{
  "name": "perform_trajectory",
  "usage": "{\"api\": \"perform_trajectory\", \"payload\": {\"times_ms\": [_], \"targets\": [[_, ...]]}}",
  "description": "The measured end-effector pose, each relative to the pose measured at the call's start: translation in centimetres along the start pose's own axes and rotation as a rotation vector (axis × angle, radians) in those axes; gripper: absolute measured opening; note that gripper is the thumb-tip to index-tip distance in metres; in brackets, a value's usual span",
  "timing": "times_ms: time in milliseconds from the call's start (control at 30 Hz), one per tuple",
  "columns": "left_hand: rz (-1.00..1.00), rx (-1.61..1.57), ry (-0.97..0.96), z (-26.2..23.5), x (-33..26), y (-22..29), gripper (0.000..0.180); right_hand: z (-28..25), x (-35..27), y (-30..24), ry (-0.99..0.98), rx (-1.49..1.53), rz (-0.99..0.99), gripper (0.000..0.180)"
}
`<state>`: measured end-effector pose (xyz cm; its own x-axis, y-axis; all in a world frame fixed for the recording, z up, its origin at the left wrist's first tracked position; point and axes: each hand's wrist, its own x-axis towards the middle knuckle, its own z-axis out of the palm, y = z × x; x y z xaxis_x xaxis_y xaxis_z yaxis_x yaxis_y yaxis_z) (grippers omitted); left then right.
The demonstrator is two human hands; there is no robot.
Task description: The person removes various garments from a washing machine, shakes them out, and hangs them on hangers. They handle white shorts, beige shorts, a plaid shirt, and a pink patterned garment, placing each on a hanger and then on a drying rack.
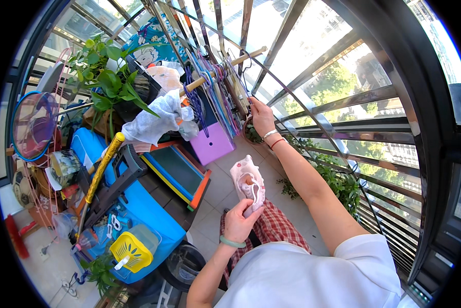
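Note:
My left hand [241,223], with a green bangle at its wrist, grips a small pale pink cloth garment [247,177] with gathered edges and a few reddish marks. The garment hangs bunched in front of my body, its opening facing up. My right arm reaches forward to a row of clothes hangers [221,95] on a wooden-looking rod [197,83]. There my right hand [263,118] has its fingers closed at the near-right end of the row, on a hanger. The fingertips are partly hidden among the hangers.
Metal window bars [369,105] curve along the right, with green plants [338,179] below. A grey-white cloth [153,120] hangs on the rod's left part. At left stand a blue box [153,220], a yellow basket [131,251], a yellow-handled pole [105,167] and a potted plant [107,82].

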<state>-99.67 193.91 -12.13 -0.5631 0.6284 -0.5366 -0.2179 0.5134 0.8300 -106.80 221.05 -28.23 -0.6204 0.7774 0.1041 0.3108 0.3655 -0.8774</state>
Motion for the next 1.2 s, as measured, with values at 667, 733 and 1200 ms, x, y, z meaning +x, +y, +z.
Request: {"api": "perform_trajectory", "payload": {"times_ms": [667,733,1200], "targets": [[0.017,0.057,-0.003,0.5,-1.7,0.1,0.021,-2.9,-0.4,-1.2,0.046,0.033,0.074,0.026],[0.016,0.063,-0.006,0.6,-1.8,0.0,0.021,-3.4,-0.6,-1.2,0.035,0.039,0.085,0.026],[-0.009,0.019,-0.032,1.1,-2.1,-1.2,0.021,-3.2,-7.1,1.2,-0.108,0.108,0.356,0.027]]}}
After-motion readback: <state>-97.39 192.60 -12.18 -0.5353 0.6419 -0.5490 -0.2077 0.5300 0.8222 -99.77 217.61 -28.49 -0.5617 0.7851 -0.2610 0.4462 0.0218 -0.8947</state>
